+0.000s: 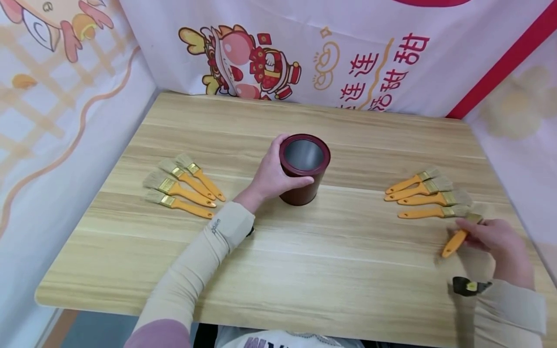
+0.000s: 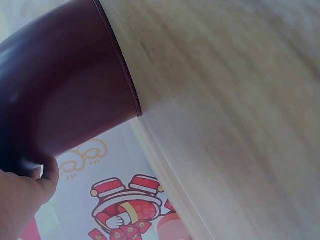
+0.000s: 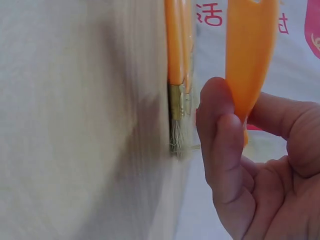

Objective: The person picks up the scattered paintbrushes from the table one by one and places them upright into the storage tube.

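A dark red, open-topped round can (image 1: 301,193) stands upright near the middle of the table. My left hand (image 1: 277,171) grips its side, the thumb across the front just below the rim. In the left wrist view the can (image 2: 65,75) has its base on the wood, with a curled finger (image 2: 48,177) against the wall. At the right, my right hand (image 1: 498,237) pinches a paintbrush (image 1: 455,243) by its orange handle between thumb and fingers, handle end pointing toward me. The right wrist view shows that handle (image 3: 250,55) up close; its bristles are hidden by the hand.
Several orange-handled paintbrushes (image 1: 191,209) lie fanned out on the table's left. Another fan of several brushes (image 1: 421,212) lies at the right, beside my right hand. Printed cloth (image 1: 330,58) hangs along the back edge of the wooden table (image 1: 304,270) and both sides.
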`<state>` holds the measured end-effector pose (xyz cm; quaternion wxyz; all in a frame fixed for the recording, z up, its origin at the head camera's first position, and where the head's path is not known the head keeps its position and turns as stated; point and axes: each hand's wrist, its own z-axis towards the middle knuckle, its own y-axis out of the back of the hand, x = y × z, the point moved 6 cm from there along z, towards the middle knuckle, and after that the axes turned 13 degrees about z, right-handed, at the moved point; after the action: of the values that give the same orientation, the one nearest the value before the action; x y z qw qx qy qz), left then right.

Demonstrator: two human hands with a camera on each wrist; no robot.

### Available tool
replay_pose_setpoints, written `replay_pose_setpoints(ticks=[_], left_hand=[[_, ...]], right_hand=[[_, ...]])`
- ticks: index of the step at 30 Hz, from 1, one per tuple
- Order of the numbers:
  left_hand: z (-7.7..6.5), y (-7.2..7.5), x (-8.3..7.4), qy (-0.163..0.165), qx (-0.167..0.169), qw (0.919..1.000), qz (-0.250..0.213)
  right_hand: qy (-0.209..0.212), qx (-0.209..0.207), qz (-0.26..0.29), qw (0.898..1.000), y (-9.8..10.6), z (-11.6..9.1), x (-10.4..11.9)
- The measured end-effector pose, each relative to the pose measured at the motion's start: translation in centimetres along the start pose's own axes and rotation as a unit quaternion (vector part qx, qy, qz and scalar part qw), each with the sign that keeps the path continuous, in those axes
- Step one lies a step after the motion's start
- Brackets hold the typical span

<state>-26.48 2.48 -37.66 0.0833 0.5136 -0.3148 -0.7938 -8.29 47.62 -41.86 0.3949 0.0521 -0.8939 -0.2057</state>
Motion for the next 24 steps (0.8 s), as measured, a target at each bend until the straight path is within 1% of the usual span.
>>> replay_pose_setpoints(ticks=[3,7,9,12,14,15,17,21,24], left_hand=[[0.0,0.1,0.0,0.001,-0.001,1.0000,-0.001],[0.0,0.2,0.0,-0.001,-0.003,1.0000,-0.003],[0.0,0.3,0.0,-0.001,-0.004,1.0000,-0.001],[0.0,0.3,0.0,-0.002,-0.004,1.0000,0.000],[0.0,0.3,0.0,-0.003,-0.004,1.0000,0.001],[0.0,0.2,0.0,-0.003,-0.003,1.0000,0.001],[0.0,0.2,0.0,0.000,-0.001,1.0000,0.001],[0.0,0.1,0.0,0.007,0.007,0.9999,0.000],[-0.1,0.1,0.0,0.013,0.011,0.9999,-0.003]], right_hand=[[0.010,-0.018,0.011,1.000,0.4,0.0,0.2],[0.009,-0.058,0.034,0.998,1.1,0.0,0.4],[0.008,-0.072,0.051,0.996,1.3,0.0,0.6],[0.019,-0.086,0.081,0.993,1.1,-0.1,0.9],[0.027,-0.093,0.113,0.989,0.9,-0.2,1.1],[0.031,-0.095,0.133,0.986,0.7,-0.3,1.2],[0.036,-0.103,0.185,0.977,0.4,-0.4,1.4],[0.048,-0.115,0.285,0.950,-0.3,-0.7,2.0],[0.056,-0.126,0.324,0.936,-0.6,-0.8,2.5]])
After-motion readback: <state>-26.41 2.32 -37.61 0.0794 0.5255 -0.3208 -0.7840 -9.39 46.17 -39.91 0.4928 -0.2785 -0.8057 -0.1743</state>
